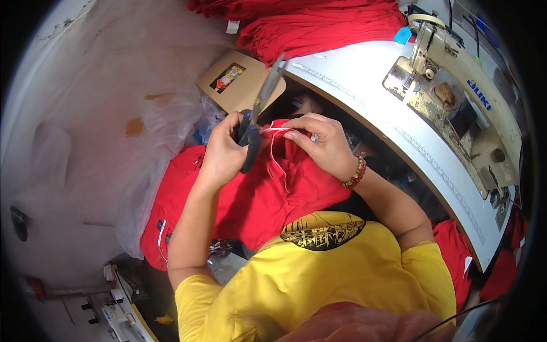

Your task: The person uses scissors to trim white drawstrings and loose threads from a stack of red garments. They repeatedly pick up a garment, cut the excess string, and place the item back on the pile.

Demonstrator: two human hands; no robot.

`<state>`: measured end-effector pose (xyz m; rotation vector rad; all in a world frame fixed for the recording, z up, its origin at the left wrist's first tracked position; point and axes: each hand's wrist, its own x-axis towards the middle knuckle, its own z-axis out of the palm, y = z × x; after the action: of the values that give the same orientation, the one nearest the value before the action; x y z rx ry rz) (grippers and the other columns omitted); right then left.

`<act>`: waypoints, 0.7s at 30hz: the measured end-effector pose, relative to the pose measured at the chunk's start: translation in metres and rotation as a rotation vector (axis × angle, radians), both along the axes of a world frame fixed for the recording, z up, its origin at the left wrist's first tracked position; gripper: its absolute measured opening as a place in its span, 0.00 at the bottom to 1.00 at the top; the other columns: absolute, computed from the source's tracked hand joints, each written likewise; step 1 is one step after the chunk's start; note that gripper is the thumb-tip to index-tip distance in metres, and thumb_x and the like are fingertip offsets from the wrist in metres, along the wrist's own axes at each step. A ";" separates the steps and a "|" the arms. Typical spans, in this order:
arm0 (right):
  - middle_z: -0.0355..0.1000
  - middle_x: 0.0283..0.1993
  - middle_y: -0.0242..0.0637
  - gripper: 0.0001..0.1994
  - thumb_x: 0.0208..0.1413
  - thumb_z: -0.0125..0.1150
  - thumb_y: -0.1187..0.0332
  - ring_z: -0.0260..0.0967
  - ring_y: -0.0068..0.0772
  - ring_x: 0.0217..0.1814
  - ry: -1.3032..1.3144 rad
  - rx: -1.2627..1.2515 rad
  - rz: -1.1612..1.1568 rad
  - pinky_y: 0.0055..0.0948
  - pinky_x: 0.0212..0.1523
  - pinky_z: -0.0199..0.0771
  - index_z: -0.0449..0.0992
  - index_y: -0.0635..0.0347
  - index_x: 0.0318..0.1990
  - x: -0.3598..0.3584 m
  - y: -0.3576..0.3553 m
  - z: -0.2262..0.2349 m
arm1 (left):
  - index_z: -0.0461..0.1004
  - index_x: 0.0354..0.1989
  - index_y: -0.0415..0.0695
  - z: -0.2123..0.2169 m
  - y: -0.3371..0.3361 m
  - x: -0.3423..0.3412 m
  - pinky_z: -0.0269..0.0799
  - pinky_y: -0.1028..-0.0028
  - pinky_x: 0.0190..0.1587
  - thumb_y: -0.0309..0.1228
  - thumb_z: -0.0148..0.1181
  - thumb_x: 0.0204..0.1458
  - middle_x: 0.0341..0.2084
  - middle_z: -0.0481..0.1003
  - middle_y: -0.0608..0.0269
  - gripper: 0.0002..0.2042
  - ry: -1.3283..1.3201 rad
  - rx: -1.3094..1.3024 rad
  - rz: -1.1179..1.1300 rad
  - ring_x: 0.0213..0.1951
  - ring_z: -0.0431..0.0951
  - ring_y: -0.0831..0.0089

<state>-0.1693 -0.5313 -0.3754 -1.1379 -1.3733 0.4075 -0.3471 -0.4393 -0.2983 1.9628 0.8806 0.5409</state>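
Black-handled scissors (268, 90) are in my left hand (223, 153), the fingers wrapped round the handles and the blades pointing up and away. My right hand (323, 141) pinches the edge of a red garment (250, 196) together with a narrow white strip (278, 129). That strip runs toward the fingers of my left hand; whether they grip it too is hard to see. A thin pale cord (274, 162) dangles over the cloth beneath. The garment lies across my lap, its left end hanging down with another white strip (162, 239) on it.
To the right is a white worktable (364, 74) carrying a sewing machine (456, 85). Red cloth (325, 25) is heaped at its far end. A cardboard box (235, 80) sits just beyond my left hand, beside clear plastic sheeting (154, 131). A second machine (119, 313) stands lower left.
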 end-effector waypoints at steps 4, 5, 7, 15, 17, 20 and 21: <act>0.72 0.30 0.39 0.07 0.48 0.64 0.71 0.71 0.36 0.32 -0.019 0.118 -0.062 0.30 0.30 0.68 0.77 0.61 0.36 -0.007 0.007 -0.010 | 0.66 0.36 0.40 -0.017 -0.010 0.000 0.69 0.80 0.38 0.18 0.67 0.41 0.32 0.71 0.65 0.16 -0.224 -0.150 0.076 0.34 0.72 0.80; 0.72 0.30 0.39 0.07 0.47 0.64 0.72 0.71 0.35 0.32 -0.042 0.211 -0.088 0.30 0.30 0.68 0.77 0.61 0.35 -0.009 0.010 -0.013 | 0.66 0.36 0.40 -0.019 -0.010 0.001 0.68 0.80 0.36 0.19 0.68 0.41 0.30 0.71 0.66 0.16 -0.239 -0.174 0.088 0.33 0.71 0.81; 0.72 0.31 0.38 0.07 0.46 0.64 0.73 0.71 0.35 0.33 -0.153 0.224 -0.124 0.29 0.30 0.69 0.77 0.61 0.34 -0.009 0.012 -0.011 | 0.66 0.35 0.40 -0.023 -0.010 0.001 0.67 0.82 0.34 0.21 0.68 0.41 0.29 0.70 0.68 0.16 -0.285 -0.197 0.107 0.31 0.70 0.82; 0.74 0.32 0.35 0.05 0.47 0.63 0.78 0.71 0.20 0.32 0.170 -0.141 0.002 0.20 0.33 0.70 0.76 0.64 0.34 -0.021 0.009 -0.009 | 0.65 0.34 0.41 -0.050 -0.033 0.002 0.70 0.80 0.35 0.17 0.67 0.42 0.28 0.71 0.67 0.16 -0.380 -0.065 0.226 0.31 0.72 0.79; 0.74 0.32 0.33 0.05 0.48 0.62 0.78 0.70 0.16 0.32 0.224 -0.191 -0.009 0.17 0.33 0.70 0.76 0.64 0.34 -0.022 0.012 -0.018 | 0.64 0.33 0.41 -0.065 -0.041 0.004 0.70 0.81 0.34 0.19 0.67 0.42 0.27 0.72 0.66 0.15 -0.448 -0.176 0.251 0.29 0.73 0.82; 0.74 0.33 0.34 0.07 0.48 0.61 0.77 0.72 0.18 0.31 0.387 -0.261 0.066 0.17 0.33 0.72 0.75 0.64 0.37 -0.025 0.012 -0.031 | 0.64 0.33 0.41 -0.083 -0.041 0.003 0.69 0.82 0.35 0.18 0.66 0.43 0.29 0.73 0.64 0.14 -0.486 -0.200 0.294 0.31 0.73 0.83; 0.75 0.33 0.34 0.08 0.49 0.61 0.77 0.72 0.17 0.31 0.445 -0.262 0.098 0.17 0.34 0.72 0.75 0.65 0.38 -0.025 0.013 -0.035 | 0.64 0.33 0.41 -0.086 -0.039 0.004 0.69 0.83 0.36 0.17 0.65 0.43 0.29 0.73 0.64 0.14 -0.505 -0.188 0.297 0.32 0.72 0.83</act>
<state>-0.1938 -0.5181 -0.4099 -1.1080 -1.0037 0.8758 -0.3431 -0.4780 -0.3845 1.4349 0.8600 1.0331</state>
